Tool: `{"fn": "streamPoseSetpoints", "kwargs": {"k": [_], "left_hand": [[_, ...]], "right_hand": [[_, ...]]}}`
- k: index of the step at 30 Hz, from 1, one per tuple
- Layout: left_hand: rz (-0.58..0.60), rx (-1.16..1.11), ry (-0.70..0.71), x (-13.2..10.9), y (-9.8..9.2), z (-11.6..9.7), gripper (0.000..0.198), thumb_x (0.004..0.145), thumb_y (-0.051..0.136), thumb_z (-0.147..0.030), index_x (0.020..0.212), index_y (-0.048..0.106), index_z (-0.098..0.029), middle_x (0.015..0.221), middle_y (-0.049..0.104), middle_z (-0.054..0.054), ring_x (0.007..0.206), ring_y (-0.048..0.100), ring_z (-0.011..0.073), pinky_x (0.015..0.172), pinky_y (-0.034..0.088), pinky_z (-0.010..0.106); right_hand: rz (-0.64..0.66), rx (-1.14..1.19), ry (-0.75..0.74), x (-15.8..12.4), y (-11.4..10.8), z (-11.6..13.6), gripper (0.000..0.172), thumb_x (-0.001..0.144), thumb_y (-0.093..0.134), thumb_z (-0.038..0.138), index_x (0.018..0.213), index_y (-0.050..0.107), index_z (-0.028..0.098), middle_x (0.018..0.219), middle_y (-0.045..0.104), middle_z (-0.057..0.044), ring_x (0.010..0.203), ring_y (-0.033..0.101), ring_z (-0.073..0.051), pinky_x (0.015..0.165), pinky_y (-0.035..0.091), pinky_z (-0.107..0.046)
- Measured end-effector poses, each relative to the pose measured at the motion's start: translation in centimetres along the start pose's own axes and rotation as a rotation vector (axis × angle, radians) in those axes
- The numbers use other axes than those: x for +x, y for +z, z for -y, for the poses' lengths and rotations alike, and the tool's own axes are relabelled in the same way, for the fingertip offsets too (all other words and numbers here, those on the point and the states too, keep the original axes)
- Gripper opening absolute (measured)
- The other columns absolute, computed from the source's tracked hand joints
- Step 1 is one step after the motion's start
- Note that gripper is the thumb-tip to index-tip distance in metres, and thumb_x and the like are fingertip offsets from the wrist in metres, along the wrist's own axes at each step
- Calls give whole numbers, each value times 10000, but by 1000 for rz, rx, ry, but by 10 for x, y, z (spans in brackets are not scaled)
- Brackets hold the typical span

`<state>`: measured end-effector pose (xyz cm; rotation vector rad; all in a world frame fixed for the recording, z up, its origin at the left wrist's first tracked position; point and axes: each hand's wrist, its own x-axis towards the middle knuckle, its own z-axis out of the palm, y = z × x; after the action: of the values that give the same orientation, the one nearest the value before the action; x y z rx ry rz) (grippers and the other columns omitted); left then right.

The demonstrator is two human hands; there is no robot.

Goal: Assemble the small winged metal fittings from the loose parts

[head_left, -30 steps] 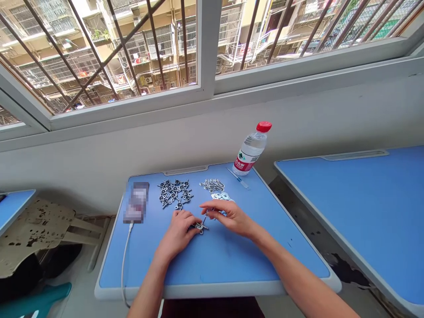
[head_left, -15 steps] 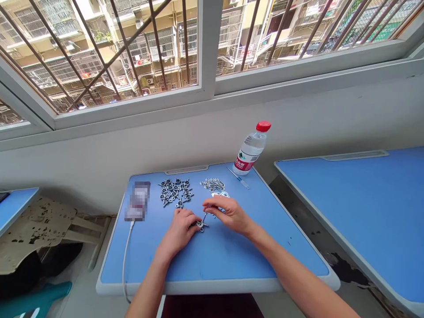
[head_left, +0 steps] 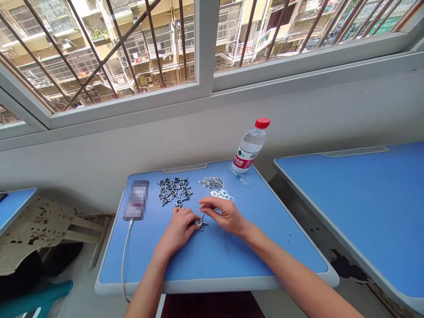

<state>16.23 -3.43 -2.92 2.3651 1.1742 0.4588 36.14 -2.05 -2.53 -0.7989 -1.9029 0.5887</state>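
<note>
My left hand rests on the blue desk, its thumb and fingers closed on a small silver metal part with a ring and prongs. My right hand is bent above that part, fingers pinched round a thin screwdriver whose shaft points down to it. Fingers hide most of the screwdriver's handle. Beyond my left hand lies a cluster of similar parts with black round centres. Behind my right hand are flat silver plates, partly covered, and a pile of small elongated metal pieces.
A red-capped water bottle stands at the desk's back right corner, with a blue and clear pen-like tool beside it. A phone lies at the left, its white cable running over the front edge. Another blue desk stands to the right.
My right hand has shifted slightly over the metal part, its fingers turned a little round the screwdriver. My left hand keeps its hold. The view has tilted slightly.
</note>
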Motion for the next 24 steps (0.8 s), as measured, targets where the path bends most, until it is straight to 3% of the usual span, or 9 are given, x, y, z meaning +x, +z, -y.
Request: {"fn": "streamPoseSetpoints", "kwargs": {"k": [5, 8, 19, 24], "left_hand": [[14, -14, -8, 0, -2, -2, 102, 930, 582, -231, 1005, 651, -226, 921, 654, 8, 904, 559, 185, 880, 370, 356], [15, -19, -4, -1, -2, -1, 118, 924, 592, -215, 1028, 647, -224, 934, 656, 10, 907, 558, 185, 879, 375, 352], [20, -20, 31, -1, 2, 5, 141, 949, 547, -226, 1045, 651, -225, 932, 661, 23, 899, 565, 185, 883, 391, 351], [25, -8, 36, -1, 2, 6, 146, 931, 574, -211, 1055, 651, -230, 944, 665, 20, 900, 568, 183, 873, 390, 337]], "right_hand": [[149, 8, -10, 1, -9, 9, 266, 972, 436, 187, 1178, 602, 211, 972, 716, -75, 825, 663, -171, 731, 542, -323], [177, 25, -20, 3, -14, 11, 300, 980, 409, 174, 1210, 594, 223, 977, 719, -63, 834, 659, -166, 740, 543, -329], [64, -94, -83, 5, -8, 13, 225, 987, 462, 254, 916, 665, 188, 739, 704, -46, 639, 595, -152, 613, 482, -275], [29, -108, -51, 4, -7, 9, 208, 974, 490, 276, 895, 661, 187, 718, 686, -46, 632, 600, -156, 615, 488, -279]]}}
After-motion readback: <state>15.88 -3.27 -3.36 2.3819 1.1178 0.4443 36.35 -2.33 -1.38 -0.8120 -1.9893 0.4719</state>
